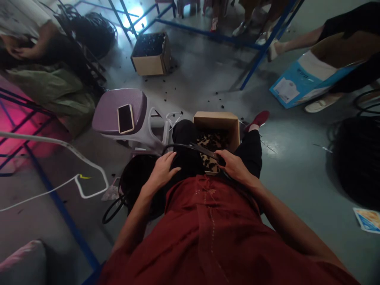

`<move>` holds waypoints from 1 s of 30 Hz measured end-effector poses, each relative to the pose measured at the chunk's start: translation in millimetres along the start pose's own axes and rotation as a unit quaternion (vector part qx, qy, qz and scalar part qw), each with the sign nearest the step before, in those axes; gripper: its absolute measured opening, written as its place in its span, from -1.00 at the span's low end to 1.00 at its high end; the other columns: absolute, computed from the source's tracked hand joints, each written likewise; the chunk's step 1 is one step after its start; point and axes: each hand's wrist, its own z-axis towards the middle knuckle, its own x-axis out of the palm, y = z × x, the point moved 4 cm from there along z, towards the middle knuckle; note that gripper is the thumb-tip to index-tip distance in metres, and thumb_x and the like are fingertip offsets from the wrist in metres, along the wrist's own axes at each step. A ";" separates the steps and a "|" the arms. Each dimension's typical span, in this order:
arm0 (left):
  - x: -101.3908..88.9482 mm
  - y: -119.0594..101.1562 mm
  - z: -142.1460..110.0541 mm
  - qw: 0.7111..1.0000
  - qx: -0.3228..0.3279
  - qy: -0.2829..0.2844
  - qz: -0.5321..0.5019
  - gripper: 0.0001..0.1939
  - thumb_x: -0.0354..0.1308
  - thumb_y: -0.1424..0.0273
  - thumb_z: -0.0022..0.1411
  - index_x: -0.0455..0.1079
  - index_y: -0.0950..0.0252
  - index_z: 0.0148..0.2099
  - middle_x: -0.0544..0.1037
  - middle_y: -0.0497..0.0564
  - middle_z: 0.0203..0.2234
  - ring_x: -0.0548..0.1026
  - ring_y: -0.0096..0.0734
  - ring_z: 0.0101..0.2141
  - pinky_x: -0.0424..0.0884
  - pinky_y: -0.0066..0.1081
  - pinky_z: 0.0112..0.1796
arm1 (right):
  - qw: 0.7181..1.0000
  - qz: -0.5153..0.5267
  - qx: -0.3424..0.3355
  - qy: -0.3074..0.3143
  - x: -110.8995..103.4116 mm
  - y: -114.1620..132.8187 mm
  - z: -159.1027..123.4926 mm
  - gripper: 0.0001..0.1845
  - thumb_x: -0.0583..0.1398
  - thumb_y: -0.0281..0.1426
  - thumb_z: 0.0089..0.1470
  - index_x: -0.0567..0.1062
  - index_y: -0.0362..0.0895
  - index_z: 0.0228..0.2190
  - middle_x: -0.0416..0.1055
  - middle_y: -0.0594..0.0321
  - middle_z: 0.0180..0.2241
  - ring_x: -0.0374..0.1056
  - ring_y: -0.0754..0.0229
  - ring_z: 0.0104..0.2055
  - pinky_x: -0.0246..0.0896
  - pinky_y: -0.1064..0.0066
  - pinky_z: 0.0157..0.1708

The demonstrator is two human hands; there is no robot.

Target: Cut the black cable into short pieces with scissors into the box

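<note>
Cable (178, 147), black, arcs across the lap of a seated person in a rust-red shirt (204, 225). The right hand (233, 166) is closed around a dark flat length at the cable's far end; whether that length is a tool or the cable itself is too blurred to tell. The left hand (162, 172) lies open on the black trousers (185, 158), fingers spread, gripping nothing. Just beside the left thigh sits a coil of black cable (138, 186), one loop reaching the floor. A cardboard box (216, 122) stands just past the knees, its mottled contents showing. Farther off, a second cardboard box (151, 55) holds black pieces, and more are scattered over the grey floor (202, 95). A purple plastic stool (118, 111) at left carries a phone (126, 118). A blue printed carton (299, 81) lies at upper right, its writing too small to read, under a co-worker's leg (297, 43). Floor runs from the right knee to a large black coil (359, 162).
</note>
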 end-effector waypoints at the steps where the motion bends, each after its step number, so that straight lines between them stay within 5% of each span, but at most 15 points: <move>1: -0.6 -16.6 15.2 1.000 0.023 -0.018 -0.008 -0.40 0.03 0.18 0.15 0.08 0.37 0.17 0.21 0.21 0.10 0.17 -0.22 0.10 0.12 -0.23 0.05 | 1.000 0.007 -0.005 0.009 1.0 5.1 0.5 -0.59 0.11 -0.38 -0.03 0.28 -0.07 -0.08 0.35 0.15 -0.17 0.32 0.09 -0.15 0.27 0.25 -0.20; 5: 13.7 -76.7 55.1 0.992 0.127 0.012 -0.022 -0.59 0.01 0.17 0.17 0.32 0.38 -0.06 0.43 0.18 -0.14 0.33 -0.21 -0.05 0.21 -0.23 -0.03 | 0.999 0.046 0.003 -0.004 -5.4 13.0 1.1 -0.63 0.09 -0.37 0.00 0.29 -0.05 -0.09 0.36 0.16 -0.16 0.32 0.12 -0.16 0.26 0.26 -0.17; 10: 7.9 -107.4 50.7 0.979 0.186 -0.003 -0.081 -0.70 -0.09 0.26 0.25 0.41 0.30 -0.29 0.50 0.05 -0.38 0.43 -0.38 -0.29 0.29 -0.34 -0.18 | 0.998 0.059 0.034 -0.010 -19.7 2.2 -2.2 -0.63 0.09 -0.34 0.02 0.29 -0.09 -0.09 0.36 0.15 -0.14 0.31 0.12 -0.13 0.23 0.27 -0.14; 15: -16.4 -104.3 55.0 0.986 0.098 -0.130 -0.038 -0.67 0.03 0.24 0.17 0.35 0.29 -0.07 0.39 0.17 -0.05 0.27 -0.15 0.02 0.07 -0.11 0.05 | 0.995 0.081 0.042 0.030 -26.7 4.2 -13.0 -0.63 0.09 -0.36 0.01 0.31 -0.10 -0.09 0.37 0.16 -0.15 0.31 0.15 -0.14 0.21 0.31 -0.16; 21: 17.9 -119.7 63.5 0.968 0.177 0.135 -0.116 -0.69 -0.04 0.26 0.22 0.37 0.26 -0.07 0.49 0.08 -0.18 0.43 -0.30 -0.15 0.28 -0.37 -0.10 | 0.987 0.130 0.020 0.092 -28.8 15.7 -20.8 -0.64 0.12 -0.32 0.00 0.33 -0.10 -0.11 0.38 0.17 -0.17 0.31 0.16 -0.16 0.19 0.34 -0.18; 30: 26.3 -76.2 40.2 0.954 -0.015 0.122 -0.273 -0.68 -0.06 0.24 0.19 0.41 0.29 -0.17 0.50 -0.04 -0.41 0.43 -0.45 -0.38 0.30 -0.49 -0.32 | 0.972 0.172 0.114 0.116 -39.2 -26.4 -20.0 -0.52 0.18 -0.31 -0.10 0.31 -0.07 -0.07 0.41 0.25 -0.24 0.33 0.16 -0.24 0.22 0.33 -0.24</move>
